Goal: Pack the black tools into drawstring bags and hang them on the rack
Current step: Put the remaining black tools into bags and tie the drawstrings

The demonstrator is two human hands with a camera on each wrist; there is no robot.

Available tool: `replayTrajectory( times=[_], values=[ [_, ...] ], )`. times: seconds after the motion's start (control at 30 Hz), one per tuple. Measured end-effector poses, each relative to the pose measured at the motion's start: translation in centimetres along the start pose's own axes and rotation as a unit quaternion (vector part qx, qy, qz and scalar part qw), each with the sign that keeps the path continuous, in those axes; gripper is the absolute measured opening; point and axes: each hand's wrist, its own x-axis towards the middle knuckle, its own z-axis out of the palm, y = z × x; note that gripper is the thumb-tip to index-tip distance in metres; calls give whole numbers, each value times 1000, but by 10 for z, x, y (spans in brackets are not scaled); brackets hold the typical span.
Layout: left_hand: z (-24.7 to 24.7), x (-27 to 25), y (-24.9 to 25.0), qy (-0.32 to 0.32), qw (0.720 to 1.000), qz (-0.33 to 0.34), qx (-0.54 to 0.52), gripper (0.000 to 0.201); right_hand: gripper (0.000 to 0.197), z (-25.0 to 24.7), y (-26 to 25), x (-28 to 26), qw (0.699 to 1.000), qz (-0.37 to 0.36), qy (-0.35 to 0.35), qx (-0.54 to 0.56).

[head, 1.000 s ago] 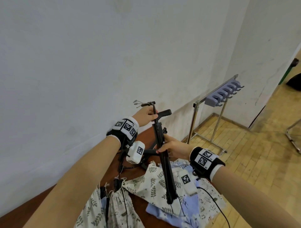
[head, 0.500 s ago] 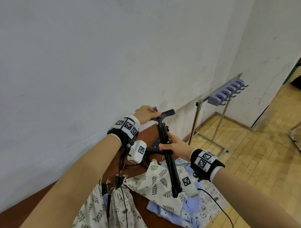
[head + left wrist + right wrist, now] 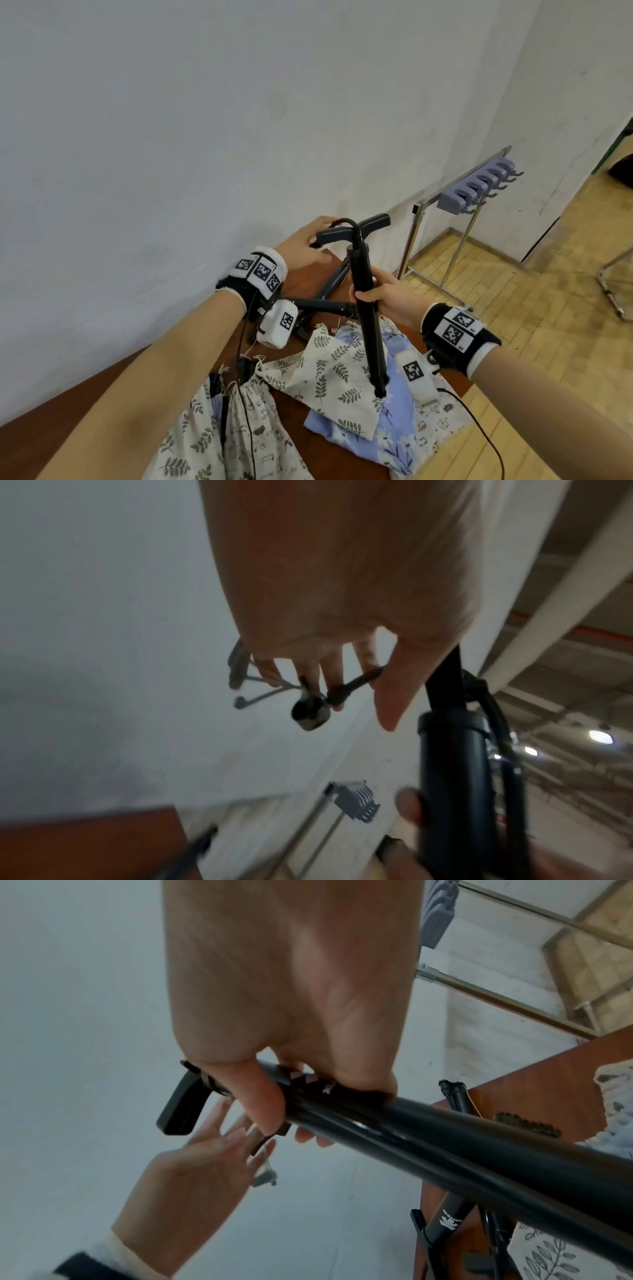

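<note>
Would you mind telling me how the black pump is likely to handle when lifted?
The pump looks rigid: its straight barrel holds shape in the right hand. Standing tall on a narrow end over soft drawstring bags, it would probably tip if released.

Black pump (image 3: 371,337) near-upright over leaf-print bag (image 3: 329,377); hook rack (image 3: 478,186) well apart
</note>
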Motion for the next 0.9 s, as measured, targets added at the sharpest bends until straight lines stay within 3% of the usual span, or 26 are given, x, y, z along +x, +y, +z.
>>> replayTrajectory(
  times=[0.07,0.2,0.3,0.43,0.57,0.7,0.8,0.9],
  values=[
    [24,-8,-4,-35,988,-25,-148,63,37,2,1,2,1000,-11,22,0],
    [68,-9,-6,-46,926,-106,-360,53,44,7,5,12,994,3,74,-81],
    [75,-7,-2,-59,909,-127,-392,29,50,6,16,17,982,10,129,-135],
    [88,-5,-8,-67,889,-134,-433,41,54,-1,31,25,979,-32,184,-80],
    [102,1,-15,-51,875,-156,-455,50,38,-16,40,36,977,8,212,-33],
    [108,10,-22,-57,815,-187,-545,42,36,-37,45,46,971,42,231,48],
    [102,20,-17,-44,813,-180,-552,44,27,-55,42,54,964,47,256,57],
    [80,24,-33,87,853,-195,-477,36,14,-76,33,58,962,37,260,70]
  ],
)
